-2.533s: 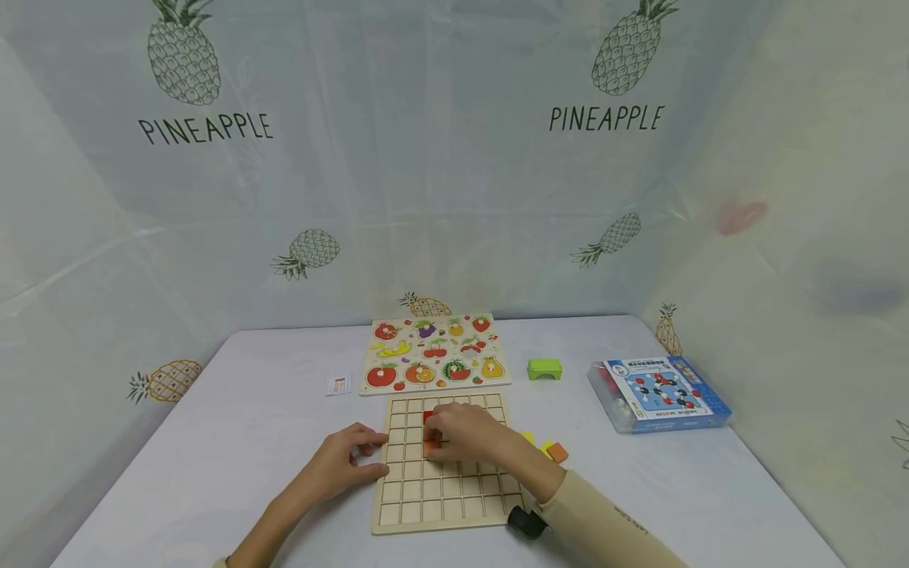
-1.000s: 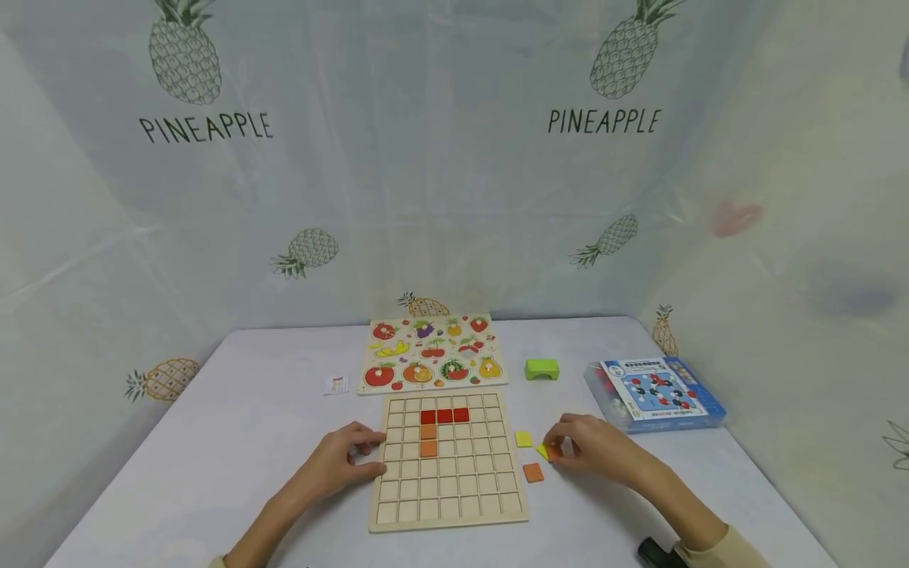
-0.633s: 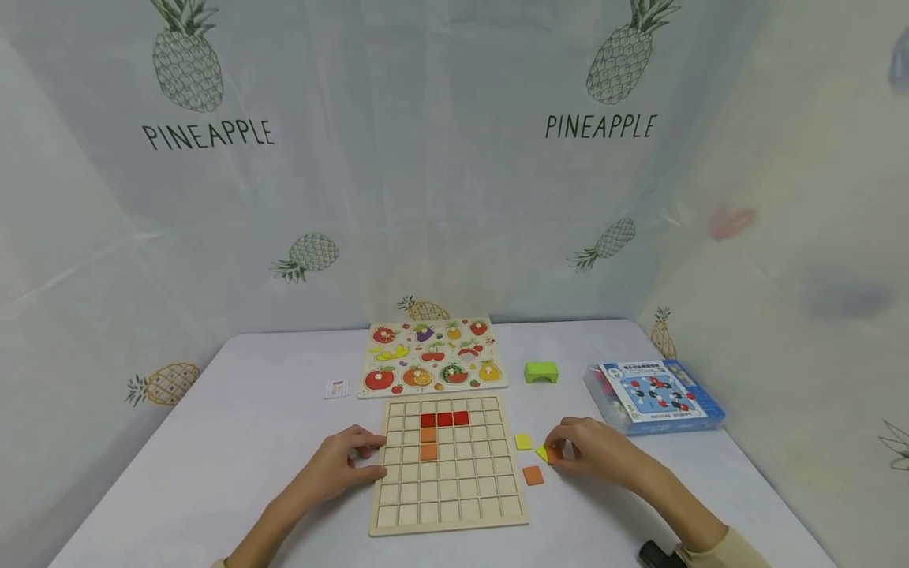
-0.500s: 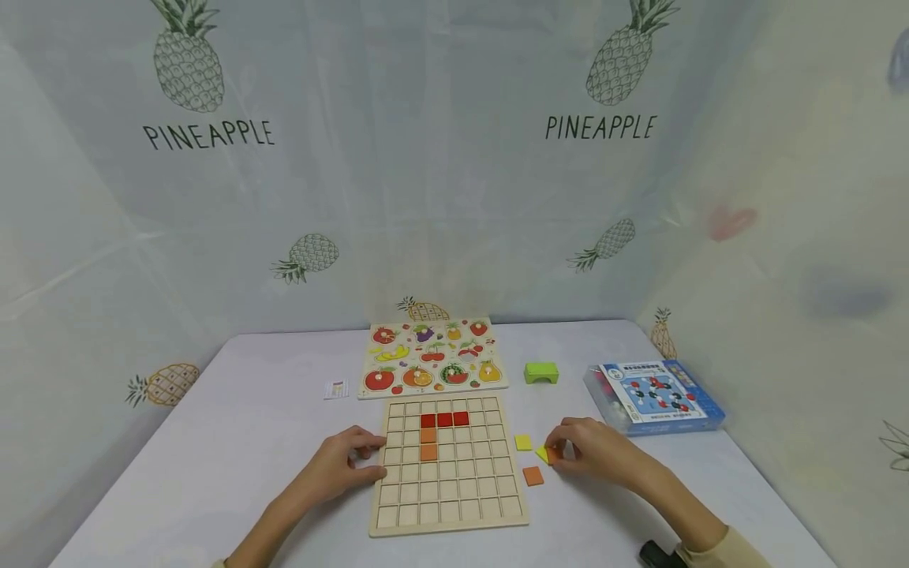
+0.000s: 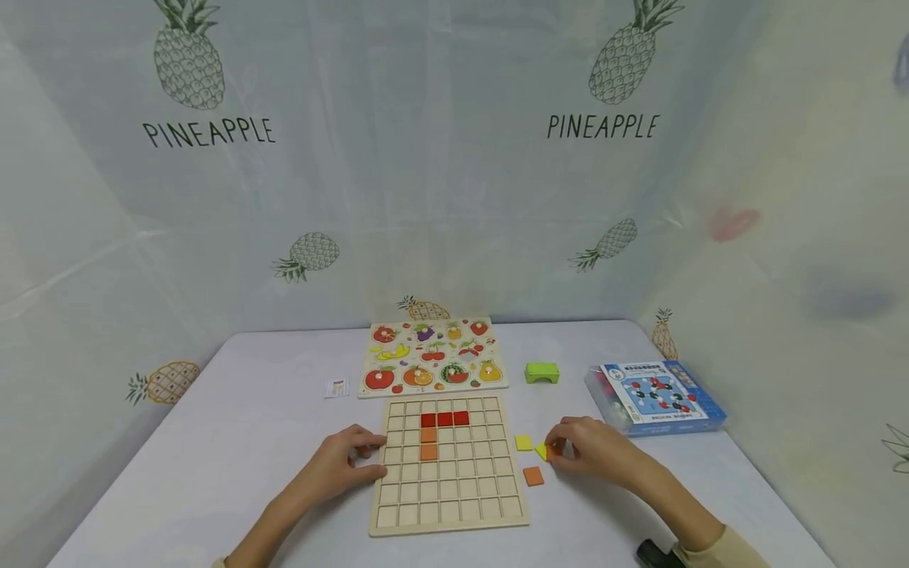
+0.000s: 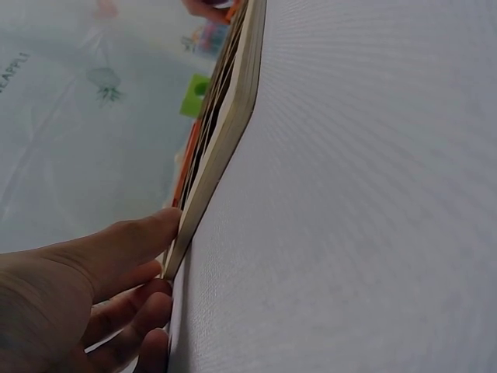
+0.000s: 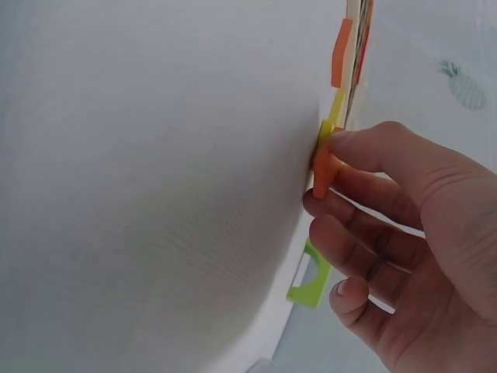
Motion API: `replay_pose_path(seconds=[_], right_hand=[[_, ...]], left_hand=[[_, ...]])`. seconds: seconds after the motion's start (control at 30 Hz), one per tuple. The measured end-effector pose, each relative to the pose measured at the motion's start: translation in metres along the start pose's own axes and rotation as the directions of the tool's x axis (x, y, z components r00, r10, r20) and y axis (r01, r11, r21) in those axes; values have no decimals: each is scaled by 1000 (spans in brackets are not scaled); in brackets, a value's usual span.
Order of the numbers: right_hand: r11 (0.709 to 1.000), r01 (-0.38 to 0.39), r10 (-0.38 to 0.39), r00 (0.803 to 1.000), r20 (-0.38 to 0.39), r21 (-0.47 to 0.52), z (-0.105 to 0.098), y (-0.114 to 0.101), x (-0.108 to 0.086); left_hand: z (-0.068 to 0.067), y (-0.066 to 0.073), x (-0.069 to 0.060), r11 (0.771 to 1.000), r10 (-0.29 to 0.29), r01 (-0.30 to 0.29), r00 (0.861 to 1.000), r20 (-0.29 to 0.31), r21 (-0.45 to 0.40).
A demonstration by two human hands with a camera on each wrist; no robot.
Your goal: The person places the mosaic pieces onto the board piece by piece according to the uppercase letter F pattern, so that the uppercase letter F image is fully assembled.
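Already, five tiles point(image 5: 429, 452) are sitting in the board point(image 5: 440, 510); my left fingers point(image 6: 151, 312) are spreading wide against its edge; my right fingers point(image 7: 349, 245) are pinching an orange tile point(image 7: 323, 177) beside it; three loose tiles point(image 5: 533, 476) are apparently remaining on the worktop point(image 5: 248, 410).

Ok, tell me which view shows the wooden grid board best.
The head view: it shows the wooden grid board from above, cells and outline clear. The left wrist view shows part of it edge-on, touched by the left hand; the right wrist view, a thin strip.
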State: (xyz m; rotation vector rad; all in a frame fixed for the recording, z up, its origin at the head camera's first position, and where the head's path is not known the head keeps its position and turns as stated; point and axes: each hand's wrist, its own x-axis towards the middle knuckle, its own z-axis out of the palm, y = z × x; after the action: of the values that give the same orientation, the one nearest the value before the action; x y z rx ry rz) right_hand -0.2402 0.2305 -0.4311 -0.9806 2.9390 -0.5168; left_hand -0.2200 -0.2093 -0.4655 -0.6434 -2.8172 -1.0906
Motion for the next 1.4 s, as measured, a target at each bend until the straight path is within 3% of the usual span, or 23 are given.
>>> replay_pose_path(seconds=[0.3, 0.6, 0.9, 1.1, 1.4], right_hand=[[998, 37, -39, 998, -39, -40, -5, -10, 11], [992, 87, -88, 996, -3, -89, -10, -47, 41], [959, 223, -220, 975, 39, -173, 8, -91, 78], [942, 301, -294, 954, 67, -151, 24, -111, 93], [929, 319, -305, 947, 104, -189, 44, -129, 102]], left_hand=[[1, -3, 0, 1000, -16, 16, 1000, -10, 7], [2, -4, -1, 1000, -27, 27, 999, -18, -6], [1, -4, -2, 999, -46, 46, 999, -17, -8], [2, -4, 0, 999, -47, 47, 999, -15, -1], [2, -5, 1, 999, -45, 45, 999, -9, -2]])
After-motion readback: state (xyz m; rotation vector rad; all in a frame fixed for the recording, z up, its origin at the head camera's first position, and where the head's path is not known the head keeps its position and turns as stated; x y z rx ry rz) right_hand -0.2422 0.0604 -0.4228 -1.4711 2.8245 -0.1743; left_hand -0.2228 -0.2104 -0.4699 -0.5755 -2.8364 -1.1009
